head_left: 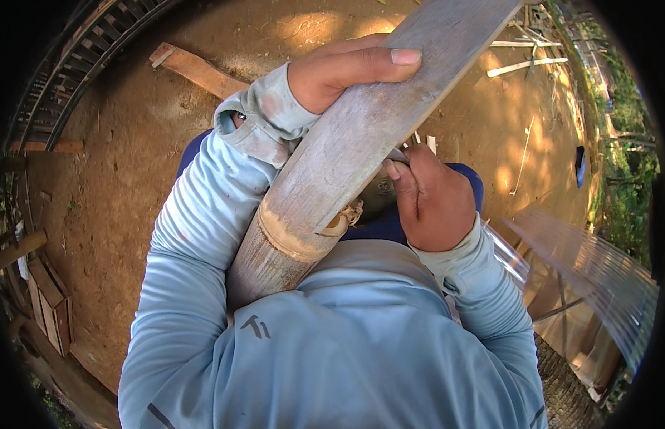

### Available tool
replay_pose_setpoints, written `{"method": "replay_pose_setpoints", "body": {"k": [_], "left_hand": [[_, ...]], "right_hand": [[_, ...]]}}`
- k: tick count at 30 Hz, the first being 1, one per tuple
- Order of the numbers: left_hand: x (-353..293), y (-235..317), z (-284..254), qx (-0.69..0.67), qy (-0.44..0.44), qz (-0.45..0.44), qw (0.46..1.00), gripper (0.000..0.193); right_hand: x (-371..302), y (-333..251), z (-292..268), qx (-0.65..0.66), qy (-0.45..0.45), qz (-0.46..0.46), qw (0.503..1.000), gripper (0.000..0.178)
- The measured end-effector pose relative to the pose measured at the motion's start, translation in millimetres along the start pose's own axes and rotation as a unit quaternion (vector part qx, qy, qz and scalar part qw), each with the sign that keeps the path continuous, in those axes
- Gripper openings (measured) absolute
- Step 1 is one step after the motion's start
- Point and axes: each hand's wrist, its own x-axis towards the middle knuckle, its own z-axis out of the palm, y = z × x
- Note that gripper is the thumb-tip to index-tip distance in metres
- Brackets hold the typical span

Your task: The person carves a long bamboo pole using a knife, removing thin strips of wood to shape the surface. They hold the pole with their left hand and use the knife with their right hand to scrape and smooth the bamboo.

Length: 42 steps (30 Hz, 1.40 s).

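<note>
A long grey split bamboo pole [346,157] slants from my torso up to the far right. Near its lower end runs a pale tan node ring [293,236], with frayed fibres beside it at the cut edge. My left hand [339,75] grips the upper part from the left side, thumb flat on the face and other fingers mostly hidden. Close to the pole's right edge, my right hand [436,200] is closed in a fist around a dark narrow blade-like tool [398,155]. Only a short bit of that tool shows, touching or nearly touching the edge.
On the brown dirt ground lies a wooden plank [196,69] at the far left. Pale sticks [525,68] are scattered at the far right. Clear corrugated sheets [590,279] stand at the right. A slatted wooden structure [82,57] is at the upper left.
</note>
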Motion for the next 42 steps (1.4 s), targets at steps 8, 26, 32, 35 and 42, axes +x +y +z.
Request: {"method": "replay_pose_setpoints", "body": {"k": [8, 26, 32, 35, 42], "left_hand": [[0.5, 0.5, -4.0, -0.031, -0.021, -0.02, 0.999, 0.04], [11.2, -22.2, -26.6, -0.164, -0.153, 0.024, 0.974, 0.053], [10.7, -15.3, -12.7, -0.133, -0.099, 0.007, 0.986, 0.047], [10.6, -15.7, -11.6, -0.129, -0.092, 0.012, 0.987, 0.047], [8.8, -16.6, -19.2, -0.111, -0.114, 0.008, 0.987, 0.051]], "right_hand": [[-5.6, 6.6, 1.3, 0.053, -0.007, 0.009, 0.999, 0.02], [-8.4, 9.2, -11.3, 0.025, 0.033, 0.012, 0.999, 0.015], [-24.6, -0.4, 12.2, 0.036, -0.017, -0.034, 0.999, 0.017], [-15.4, 4.5, 5.2, 0.031, -0.001, -0.046, 0.998, 0.017], [-23.4, 7.0, 6.7, 0.046, 0.022, -0.005, 0.999, 0.017]]}}
